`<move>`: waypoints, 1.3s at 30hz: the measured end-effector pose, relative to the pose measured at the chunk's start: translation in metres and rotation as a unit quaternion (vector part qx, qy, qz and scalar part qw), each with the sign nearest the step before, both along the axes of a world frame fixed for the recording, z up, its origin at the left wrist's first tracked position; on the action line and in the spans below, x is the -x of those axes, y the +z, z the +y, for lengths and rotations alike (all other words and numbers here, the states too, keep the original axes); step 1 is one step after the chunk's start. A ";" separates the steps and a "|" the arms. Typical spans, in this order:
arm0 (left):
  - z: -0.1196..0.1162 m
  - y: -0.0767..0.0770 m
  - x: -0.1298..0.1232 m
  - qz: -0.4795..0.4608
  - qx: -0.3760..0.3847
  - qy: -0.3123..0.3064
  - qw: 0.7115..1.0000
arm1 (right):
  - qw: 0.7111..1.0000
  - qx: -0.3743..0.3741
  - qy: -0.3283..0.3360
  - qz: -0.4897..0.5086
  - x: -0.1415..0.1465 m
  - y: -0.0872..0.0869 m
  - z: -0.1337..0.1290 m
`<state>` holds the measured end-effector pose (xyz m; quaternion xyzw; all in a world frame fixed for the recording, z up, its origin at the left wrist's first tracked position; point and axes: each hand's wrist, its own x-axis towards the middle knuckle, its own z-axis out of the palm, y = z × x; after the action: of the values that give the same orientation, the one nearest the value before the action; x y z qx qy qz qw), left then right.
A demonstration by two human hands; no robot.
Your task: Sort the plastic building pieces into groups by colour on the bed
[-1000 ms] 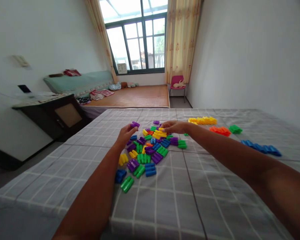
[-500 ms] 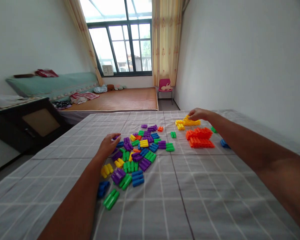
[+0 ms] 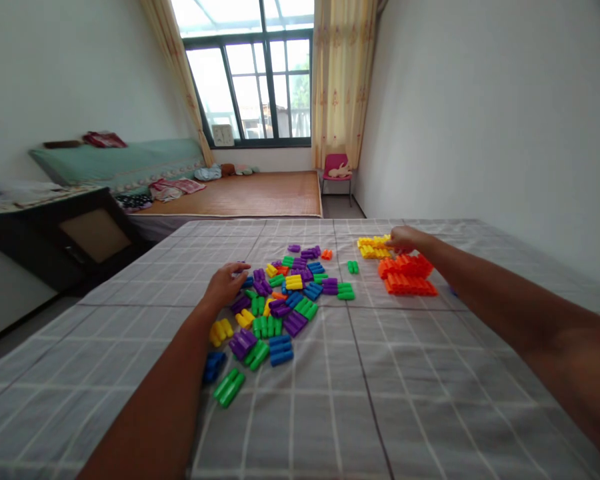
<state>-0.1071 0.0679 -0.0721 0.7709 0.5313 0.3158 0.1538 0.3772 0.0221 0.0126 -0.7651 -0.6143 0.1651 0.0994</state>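
My left hand [image 3: 227, 283] rests at the left edge of a loose pile of plastic connecting blocks, its fingers apart with nothing plainly held in them. Just beyond its fingertips a bit of purple block shows. Purple, green, blue and yellow blocks, such as a yellow one [image 3: 294, 282], lie mixed in the pile. On the far right, my right hand [image 3: 406, 240] has its fingers closed at the right end of a row of yellow blocks [image 3: 374, 247]. A stack of orange blocks [image 3: 410, 274] sits just in front of that hand, below the wrist.
A grey checked cloth [image 3: 320, 393] covers the table. A small green block [image 3: 353, 267] and an orange block [image 3: 327, 255] lie between the pile and the stacks. Beyond are a low bed [image 3: 270, 193], a pink chair [image 3: 336, 163] and a dark cabinet [image 3: 95, 233].
My right hand has brought the upper yellow blocks down and left, more in line with the lower ones. My left hand stays by the pile. The view has shifted slightly.
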 end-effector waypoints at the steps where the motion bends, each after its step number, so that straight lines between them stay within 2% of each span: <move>1: 0.000 0.000 -0.001 0.004 -0.002 0.000 1.000 | 1.000 -0.008 0.024 -0.008 0.009 0.004 0.001; 5: -0.003 -0.001 -0.007 0.027 -0.020 -0.011 0.999 | 0.991 -0.035 0.124 -0.018 0.069 0.007 0.007; 7: -0.005 -0.002 -0.009 0.041 -0.029 -0.018 0.999 | 0.975 -0.057 0.216 -0.016 0.111 0.000 0.007; 9: -0.007 -0.002 -0.010 0.054 -0.038 -0.025 0.997 | 0.920 -0.103 0.378 -0.024 0.151 -0.010 0.004; 11: -0.009 -0.002 -0.010 0.064 -0.044 -0.031 0.996 | 0.870 -0.121 0.477 -0.033 0.182 -0.018 0.002; 12: -0.009 -0.002 -0.010 0.066 -0.046 -0.034 0.996 | 0.858 -0.116 0.499 -0.036 0.193 -0.021 0.001; 14: -0.009 -0.002 -0.010 0.067 -0.050 -0.039 0.996 | 0.855 -0.100 0.507 -0.038 0.206 -0.024 0.000; 19: -0.006 -0.005 -0.010 0.072 -0.055 -0.054 0.994 | 0.873 -0.111 0.474 -0.032 0.203 -0.024 -0.002; 23: -0.005 -0.007 -0.008 0.095 -0.053 -0.070 0.992 | 0.889 -0.124 0.440 -0.036 0.169 -0.013 -0.002; 25: -0.004 -0.008 -0.007 0.103 -0.055 -0.076 0.990 | 0.920 -0.113 0.373 -0.050 0.138 -0.001 0.001; 27: -0.003 -0.009 -0.006 0.103 -0.061 -0.078 0.990 | 0.959 -0.085 0.260 -0.078 0.099 0.010 0.006; 29: -0.002 -0.009 -0.006 0.102 -0.065 -0.077 0.990 | 0.982 -0.042 0.148 -0.110 0.060 0.016 0.012; 32: 0.000 -0.010 -0.005 0.101 -0.067 -0.081 0.989 | 0.988 0.062 0.044 -0.137 0.018 0.011 0.019; 35: 0.000 -0.008 -0.004 0.090 -0.061 -0.080 0.991 | 0.984 0.125 0.001 -0.131 0.003 -0.003 0.018; 37: -0.002 -0.005 -0.004 0.064 -0.057 -0.065 0.994 | 0.984 0.120 -0.007 -0.134 0.005 -0.009 0.014; 39: -0.003 0.000 -0.003 0.006 -0.051 -0.034 0.998 | 0.989 0.042 0.010 -0.139 0.011 -0.011 0.006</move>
<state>-0.1041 0.0646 -0.0726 0.7974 0.4889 0.3321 0.1218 0.3661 0.0280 0.0017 -0.7782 -0.6222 0.0834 -0.0210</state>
